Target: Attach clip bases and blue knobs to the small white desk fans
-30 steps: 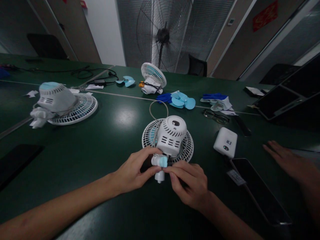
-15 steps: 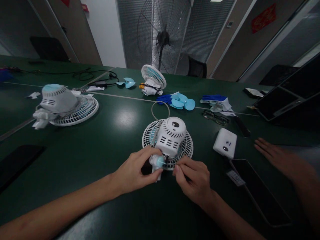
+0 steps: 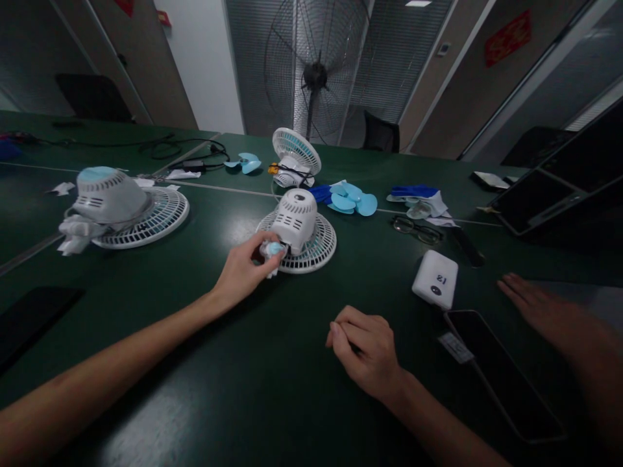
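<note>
A small white fan [image 3: 294, 224] lies grille-down on the green table, its motor housing facing up. My left hand [image 3: 246, 263] grips the fan's white clip with its pale blue knob [image 3: 275, 248], between thumb and fingers. My right hand [image 3: 366, 347] is apart from the fan, near the front of the table, with its fingers curled into a pinch. Whatever may be between those fingertips is hidden.
Another white fan [image 3: 117, 204] lies at left; a third [image 3: 296, 157] stands farther back. Blue fan blades [image 3: 354, 198], gloves [image 3: 421, 198], glasses [image 3: 417, 228], a white power bank [image 3: 435, 279] and a phone [image 3: 503, 373] lie around. Another person's hand [image 3: 540, 308] rests at right.
My left hand has pushed the fan away and to the left across the table. My right hand has stayed almost in place and is now apart from the fan.
</note>
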`<state>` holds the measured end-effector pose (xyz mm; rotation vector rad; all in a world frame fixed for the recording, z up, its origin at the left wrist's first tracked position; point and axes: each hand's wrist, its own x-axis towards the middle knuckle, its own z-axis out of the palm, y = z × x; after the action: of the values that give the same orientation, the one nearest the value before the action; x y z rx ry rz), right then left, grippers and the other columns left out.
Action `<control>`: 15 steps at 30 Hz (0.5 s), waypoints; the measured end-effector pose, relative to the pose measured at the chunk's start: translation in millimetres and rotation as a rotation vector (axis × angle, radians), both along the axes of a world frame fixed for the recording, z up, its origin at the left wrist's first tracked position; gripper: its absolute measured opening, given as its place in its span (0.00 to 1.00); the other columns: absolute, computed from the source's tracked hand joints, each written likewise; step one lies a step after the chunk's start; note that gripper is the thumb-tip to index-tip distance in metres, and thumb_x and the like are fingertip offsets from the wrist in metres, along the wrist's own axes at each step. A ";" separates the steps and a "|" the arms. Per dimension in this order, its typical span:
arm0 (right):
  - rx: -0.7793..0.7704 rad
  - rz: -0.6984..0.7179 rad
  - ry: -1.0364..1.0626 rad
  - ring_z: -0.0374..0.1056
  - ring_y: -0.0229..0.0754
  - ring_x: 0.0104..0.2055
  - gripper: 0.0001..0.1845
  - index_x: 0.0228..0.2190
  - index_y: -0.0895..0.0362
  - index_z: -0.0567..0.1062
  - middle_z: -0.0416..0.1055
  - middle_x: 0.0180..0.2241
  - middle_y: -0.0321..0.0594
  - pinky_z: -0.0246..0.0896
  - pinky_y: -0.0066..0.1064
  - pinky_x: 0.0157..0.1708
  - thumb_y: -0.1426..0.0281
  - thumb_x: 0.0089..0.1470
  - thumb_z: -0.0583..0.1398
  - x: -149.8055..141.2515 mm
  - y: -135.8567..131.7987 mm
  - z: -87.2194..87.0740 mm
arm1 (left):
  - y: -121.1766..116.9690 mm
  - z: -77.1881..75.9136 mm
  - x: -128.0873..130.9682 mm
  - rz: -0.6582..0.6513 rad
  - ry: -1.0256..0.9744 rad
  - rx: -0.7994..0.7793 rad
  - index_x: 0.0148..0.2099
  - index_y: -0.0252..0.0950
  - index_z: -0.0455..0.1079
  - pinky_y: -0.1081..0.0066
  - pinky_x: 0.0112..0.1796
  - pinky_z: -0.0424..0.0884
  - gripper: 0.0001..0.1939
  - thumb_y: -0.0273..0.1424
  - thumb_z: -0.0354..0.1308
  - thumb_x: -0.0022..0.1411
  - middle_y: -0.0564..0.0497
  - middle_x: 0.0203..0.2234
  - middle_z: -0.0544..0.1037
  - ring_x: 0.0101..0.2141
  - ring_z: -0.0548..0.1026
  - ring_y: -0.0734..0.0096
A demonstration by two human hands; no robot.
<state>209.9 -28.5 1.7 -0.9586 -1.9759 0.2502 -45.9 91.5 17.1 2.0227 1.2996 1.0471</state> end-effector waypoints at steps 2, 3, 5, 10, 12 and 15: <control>-0.002 0.010 0.008 0.63 0.31 0.21 0.19 0.23 0.58 0.75 0.68 0.23 0.34 0.52 0.28 0.22 0.77 0.67 0.56 -0.3 0.2 -0.3 | 29.4 1.6 -9.0 0.096 0.045 0.038 0.53 0.39 0.72 0.68 0.32 0.72 0.17 0.42 0.60 0.68 0.50 0.33 0.79 0.29 0.76 0.66; -0.005 0.014 0.011 0.63 0.31 0.21 0.19 0.23 0.58 0.75 0.68 0.23 0.34 0.52 0.28 0.22 0.76 0.67 0.56 -0.3 0.1 -0.6 | 44.5 2.5 -13.7 0.148 0.066 0.055 0.53 0.38 0.72 0.68 0.31 0.72 0.17 0.43 0.60 0.68 0.50 0.32 0.79 0.29 0.75 0.66; -0.011 0.016 0.012 0.63 0.32 0.21 0.19 0.24 0.58 0.75 0.68 0.23 0.34 0.52 0.28 0.22 0.76 0.67 0.55 -0.3 0.0 -1.4 | 72.8 3.8 -22.5 0.250 0.098 0.077 0.53 0.37 0.72 0.67 0.34 0.72 0.18 0.43 0.60 0.67 0.49 0.33 0.79 0.30 0.75 0.66; -0.013 0.011 -0.014 0.63 0.32 0.21 0.20 0.24 0.58 0.76 0.69 0.22 0.34 0.52 0.28 0.22 0.75 0.67 0.55 0.3 -0.3 -2.7 | 105.0 6.5 -39.4 0.297 0.099 0.028 0.63 0.34 0.64 0.65 0.37 0.74 0.24 0.42 0.55 0.72 0.43 0.43 0.80 0.33 0.77 0.65; -0.016 0.015 -0.019 0.63 0.31 0.21 0.20 0.23 0.58 0.76 0.69 0.22 0.34 0.53 0.28 0.22 0.75 0.67 0.55 0.3 -0.1 -2.6 | 95.4 11.6 -50.7 0.258 0.111 -0.007 0.70 0.34 0.56 0.62 0.40 0.76 0.29 0.43 0.51 0.74 0.41 0.48 0.80 0.37 0.78 0.63; -0.016 0.012 -0.017 0.63 0.31 0.21 0.20 0.23 0.58 0.76 0.68 0.22 0.34 0.53 0.28 0.22 0.75 0.67 0.55 -0.3 0.5 -2.7 | 64.3 23.8 -86.9 0.232 0.207 0.005 0.74 0.33 0.50 0.48 0.56 0.68 0.34 0.45 0.52 0.75 0.39 0.59 0.74 0.53 0.74 0.50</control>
<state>209.6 -28.0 -1.0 -0.9624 -1.9982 0.2652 -132.7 155.8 41.0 2.0645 1.6731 0.9588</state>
